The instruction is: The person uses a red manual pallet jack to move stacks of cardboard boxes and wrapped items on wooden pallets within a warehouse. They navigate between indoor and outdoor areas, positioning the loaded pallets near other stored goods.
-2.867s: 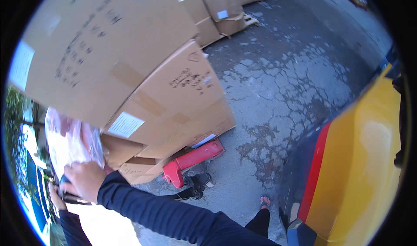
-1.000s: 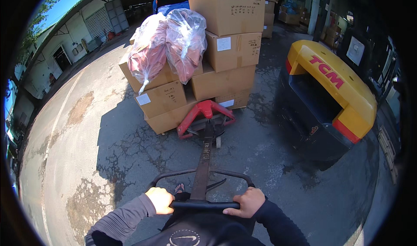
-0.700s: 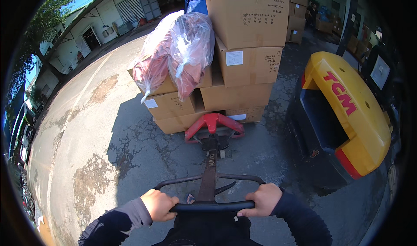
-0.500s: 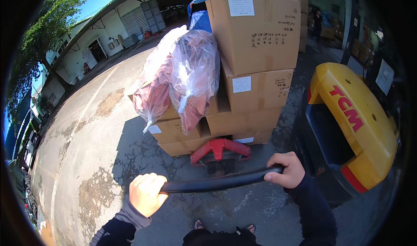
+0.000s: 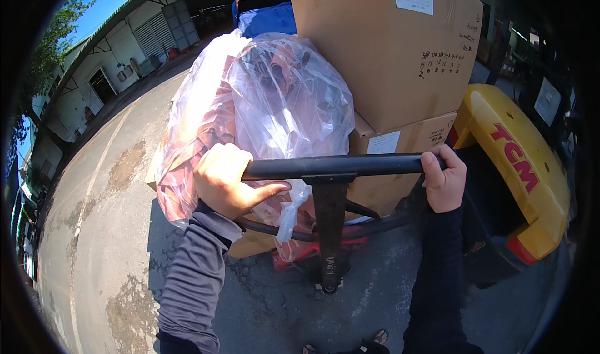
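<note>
A black T-shaped pallet jack handle spans the space before me, its stem running down to a pivot near the ground. My left hand is closed over the bar's left end, its thumb stretched along below the bar. Around the right end my right hand is wrapped, thumb on the near side. Behind the handle, cardboard boxes are stacked high. Clear plastic bags with pinkish-brown pieces inside lie against the stack on the left. The jack's red base shows partly behind the stem.
Close on the right stands a yellow and black forklift. Cracked concrete stretches out on the left, sunlit beyond the load's shadow. Farther off are a long white building and a tree. Something blue sits behind the bags.
Both hands have raised the handle bar toward the load, so its stem now shows. The boxes and bags appear larger and closer. The forklift looks little changed.
</note>
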Available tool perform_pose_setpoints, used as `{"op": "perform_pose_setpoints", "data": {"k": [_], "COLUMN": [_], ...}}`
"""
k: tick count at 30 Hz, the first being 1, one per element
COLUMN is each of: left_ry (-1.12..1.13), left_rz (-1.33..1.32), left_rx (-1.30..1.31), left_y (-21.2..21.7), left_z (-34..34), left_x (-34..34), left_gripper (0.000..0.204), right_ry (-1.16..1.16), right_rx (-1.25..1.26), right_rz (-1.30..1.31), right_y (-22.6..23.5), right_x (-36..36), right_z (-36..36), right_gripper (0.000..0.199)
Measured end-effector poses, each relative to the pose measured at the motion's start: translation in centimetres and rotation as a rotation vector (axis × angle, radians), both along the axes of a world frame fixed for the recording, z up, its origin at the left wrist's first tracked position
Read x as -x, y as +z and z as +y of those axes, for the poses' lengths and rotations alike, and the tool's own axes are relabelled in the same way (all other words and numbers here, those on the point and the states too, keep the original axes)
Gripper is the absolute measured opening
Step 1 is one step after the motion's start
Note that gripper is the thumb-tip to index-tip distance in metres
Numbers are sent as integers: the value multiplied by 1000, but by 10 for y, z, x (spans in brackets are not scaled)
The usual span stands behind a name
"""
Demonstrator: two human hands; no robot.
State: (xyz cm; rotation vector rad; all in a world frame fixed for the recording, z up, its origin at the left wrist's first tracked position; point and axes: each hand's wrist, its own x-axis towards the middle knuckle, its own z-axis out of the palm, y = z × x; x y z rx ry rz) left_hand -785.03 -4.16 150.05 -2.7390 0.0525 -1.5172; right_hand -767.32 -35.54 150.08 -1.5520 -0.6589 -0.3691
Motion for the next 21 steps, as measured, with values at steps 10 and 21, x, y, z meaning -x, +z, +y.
{"op": "perform_pose_setpoints", "data": {"k": [10, 21], "left_ry": [-207, -35], "left_rz": [-15, -5], "left_rx": [73, 85], "left_y": [-21, -40], "left_z": [80, 69], "left_x": [-128, -323], "left_gripper": [56, 49], "right_ry": [-344, -405], "right_rx": [333, 444], "right_rz": [-121, -212], "right_y": [26, -5], "right_x": [11, -215], "right_z": [38, 21], "right_gripper": [38, 54]}}
